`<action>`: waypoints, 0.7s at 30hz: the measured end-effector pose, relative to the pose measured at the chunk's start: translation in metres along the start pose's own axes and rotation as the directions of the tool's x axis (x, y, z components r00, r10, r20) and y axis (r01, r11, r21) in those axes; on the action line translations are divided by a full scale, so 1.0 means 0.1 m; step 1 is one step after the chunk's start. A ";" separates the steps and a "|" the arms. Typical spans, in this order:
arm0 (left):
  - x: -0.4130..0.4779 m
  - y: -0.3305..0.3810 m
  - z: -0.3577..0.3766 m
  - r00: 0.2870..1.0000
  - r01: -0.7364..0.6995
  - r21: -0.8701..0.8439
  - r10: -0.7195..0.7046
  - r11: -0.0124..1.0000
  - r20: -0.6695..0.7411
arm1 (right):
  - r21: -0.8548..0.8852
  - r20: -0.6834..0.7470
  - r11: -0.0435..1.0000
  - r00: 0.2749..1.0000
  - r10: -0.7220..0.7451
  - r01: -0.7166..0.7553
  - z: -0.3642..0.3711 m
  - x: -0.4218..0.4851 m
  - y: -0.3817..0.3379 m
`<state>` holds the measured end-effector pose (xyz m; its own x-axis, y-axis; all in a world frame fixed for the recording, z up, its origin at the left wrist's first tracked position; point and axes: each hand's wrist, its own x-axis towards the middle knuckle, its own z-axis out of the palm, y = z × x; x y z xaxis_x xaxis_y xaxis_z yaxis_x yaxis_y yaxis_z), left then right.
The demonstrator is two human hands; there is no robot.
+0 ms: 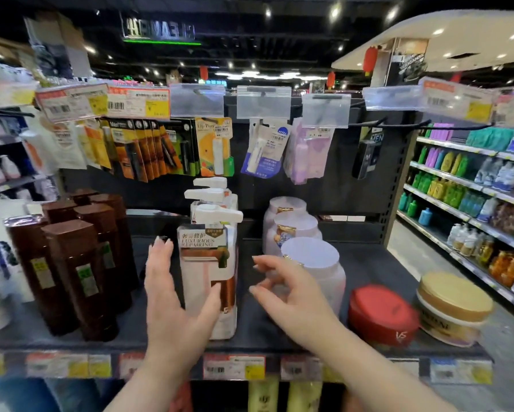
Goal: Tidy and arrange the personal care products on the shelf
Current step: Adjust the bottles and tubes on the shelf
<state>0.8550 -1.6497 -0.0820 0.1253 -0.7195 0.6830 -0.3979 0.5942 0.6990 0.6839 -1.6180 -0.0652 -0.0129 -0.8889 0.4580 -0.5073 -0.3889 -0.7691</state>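
Observation:
A white pump bottle (209,257) with a brown-and-white label stands at the front of a row of like bottles on the dark shelf (368,263). My left hand (172,301) is open around its left side, thumb touching the lower front and fingers spread beside it. Just right of the bottle, my right hand (288,295) hovers open with loosely curled fingers, holding nothing. Behind that hand stands a row of pale lilac jars (312,257). Several brown square bottles (77,263) are grouped at the left.
A red tub (382,316) and a gold-lidded jar (453,307) sit at the shelf's front right. Lip balm packs (214,147) hang on hooks above. Price tags (233,367) line the shelf edge. An aisle with stocked shelves (470,203) runs along the right.

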 end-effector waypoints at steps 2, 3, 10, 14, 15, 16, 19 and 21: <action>-0.01 0.29 0.13 0.959 -0.278 -0.015 0.277 0.960 -0.055 | -0.016 -0.159 0.995 0.983 -0.096 0.094 -0.29 0.03 -0.05; -0.03 0.41 0.21 0.930 -0.367 -0.029 0.365 0.930 -0.049 | -0.041 -0.214 0.993 0.970 -0.117 0.111 -0.42 0.06 -0.05; 0.03 0.69 0.90 0.836 -0.094 -0.019 0.089 0.995 0.541 | -0.320 -0.060 0.945 0.997 0.043 -0.060 -0.97 0.16 0.29; 0.07 0.46 1.09 0.776 0.049 0.066 -0.080 0.997 0.626 | -0.288 0.114 0.939 0.967 0.227 -0.187 -1.06 0.05 0.56; 0.06 0.42 1.10 0.770 0.045 0.053 -0.068 0.998 0.635 | -0.266 0.119 0.946 0.968 0.222 -0.184 -1.06 0.03 0.60; 0.04 0.39 1.10 0.769 0.036 0.049 -0.059 0.998 0.636 | -0.255 0.110 0.951 0.972 0.210 -0.176 -1.05 0.01 0.62; 0.00 0.33 1.12 0.806 -0.022 0.077 -0.028 0.997 0.591 | -0.199 0.109 0.966 0.976 0.188 -0.164 -1.03 0.03 0.65; -0.01 0.31 1.14 0.835 -0.052 0.101 -0.012 0.994 0.551 | -0.155 0.135 0.975 0.974 0.181 -0.160 -1.02 0.06 0.67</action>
<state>0.7394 -1.6719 -0.0849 -0.3910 -0.8057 0.4449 -0.4933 0.5916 0.6377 0.5615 -1.6246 -0.0688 0.0117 -0.9691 0.2464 -0.6261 -0.1992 -0.7538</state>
